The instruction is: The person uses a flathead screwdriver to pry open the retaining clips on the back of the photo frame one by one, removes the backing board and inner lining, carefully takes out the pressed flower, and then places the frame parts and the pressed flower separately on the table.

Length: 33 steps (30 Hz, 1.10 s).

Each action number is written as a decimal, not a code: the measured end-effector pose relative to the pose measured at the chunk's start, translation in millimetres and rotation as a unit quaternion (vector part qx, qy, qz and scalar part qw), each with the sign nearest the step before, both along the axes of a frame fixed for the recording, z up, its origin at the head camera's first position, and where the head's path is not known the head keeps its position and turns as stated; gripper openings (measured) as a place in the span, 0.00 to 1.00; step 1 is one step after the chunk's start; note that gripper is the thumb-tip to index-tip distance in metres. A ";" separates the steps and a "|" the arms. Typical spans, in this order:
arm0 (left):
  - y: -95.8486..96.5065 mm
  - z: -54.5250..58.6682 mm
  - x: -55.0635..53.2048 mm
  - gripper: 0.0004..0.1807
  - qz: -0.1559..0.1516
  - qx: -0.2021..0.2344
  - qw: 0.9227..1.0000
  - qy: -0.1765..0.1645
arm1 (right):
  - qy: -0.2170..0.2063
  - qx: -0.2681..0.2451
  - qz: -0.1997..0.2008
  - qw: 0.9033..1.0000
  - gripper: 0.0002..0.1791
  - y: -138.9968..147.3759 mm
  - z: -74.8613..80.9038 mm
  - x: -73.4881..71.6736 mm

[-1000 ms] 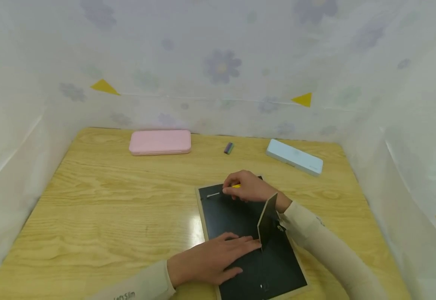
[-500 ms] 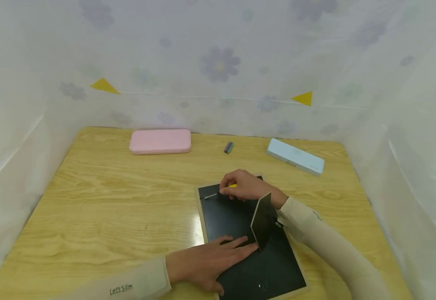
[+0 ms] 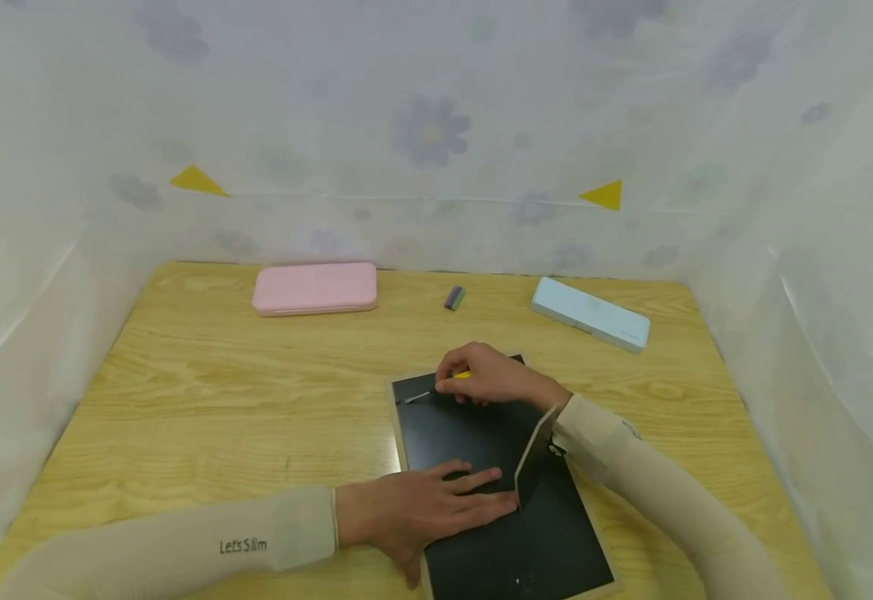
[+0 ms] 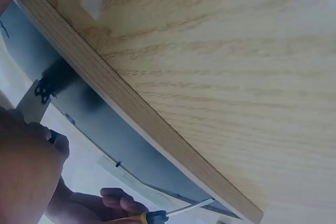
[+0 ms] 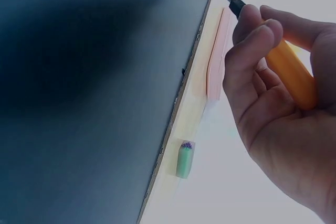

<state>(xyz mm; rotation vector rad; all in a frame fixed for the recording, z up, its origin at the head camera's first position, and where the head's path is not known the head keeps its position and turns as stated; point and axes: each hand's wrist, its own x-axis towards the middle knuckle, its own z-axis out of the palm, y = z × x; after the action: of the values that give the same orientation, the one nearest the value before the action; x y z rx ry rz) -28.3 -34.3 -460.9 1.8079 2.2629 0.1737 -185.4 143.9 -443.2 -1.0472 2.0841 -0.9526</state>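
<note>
A picture frame [image 3: 455, 437] with a black backing and a pale wooden border lies face down. My left hand [image 3: 425, 512] rests spread on the backing, its fingertips touching the foot of the raised easel stand [image 3: 534, 458] and its thumb at the frame's left edge. My right hand [image 3: 489, 375] grips a screwdriver [image 5: 291, 72] by its yellow handle. In the left wrist view the screwdriver's tip lies at the inner edge of the wooden border [image 4: 142, 108], near a corner. Small dark tabs [image 5: 184, 71] stick out along the backing's edge.
On the wooden table [image 3: 219, 400], a pink case [image 3: 315, 288] stands at the back left and a light blue case [image 3: 591, 313] at the back right. Between them lies a small green and purple block [image 3: 455, 297]. Flower-patterned white sheets [image 3: 376, 100] surround the table.
My left thumb has moved off the backing to the frame's left edge. The screwdriver has shifted slightly left and down. The stand has swung a little and back.
</note>
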 end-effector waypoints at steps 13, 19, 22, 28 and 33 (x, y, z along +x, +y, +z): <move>0.0 3.6 2.7 0.80 0.021 0.016 1.000 -0.009 | -0.014 0.020 0.048 0.999 0.07 -12.6 7.0 -22.3; 0.7 6.5 5.7 0.79 0.032 0.015 0.999 -0.008 | -0.001 0.035 0.057 0.998 0.07 -15.4 8.1 -28.1; -0.2 7.2 4.7 0.78 0.036 0.011 0.999 -0.006 | -0.003 0.036 0.061 0.997 0.07 -16.1 7.8 -29.6; -8.2 7.3 -6.2 0.77 0.052 0.018 0.998 0.021 | -0.020 0.038 0.059 0.997 0.08 -17.0 6.5 -31.5; -11.1 5.7 -13.7 0.78 0.037 0.029 0.998 0.034 | -0.027 0.042 0.057 0.997 0.07 -16.7 4.1 -33.3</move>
<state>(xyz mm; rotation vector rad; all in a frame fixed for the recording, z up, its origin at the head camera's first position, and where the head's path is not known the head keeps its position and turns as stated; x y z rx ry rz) -42.0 -45.4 -455.2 1.7845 2.3982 0.1952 -218.7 127.2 -439.2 -1.0727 1.9793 -0.8216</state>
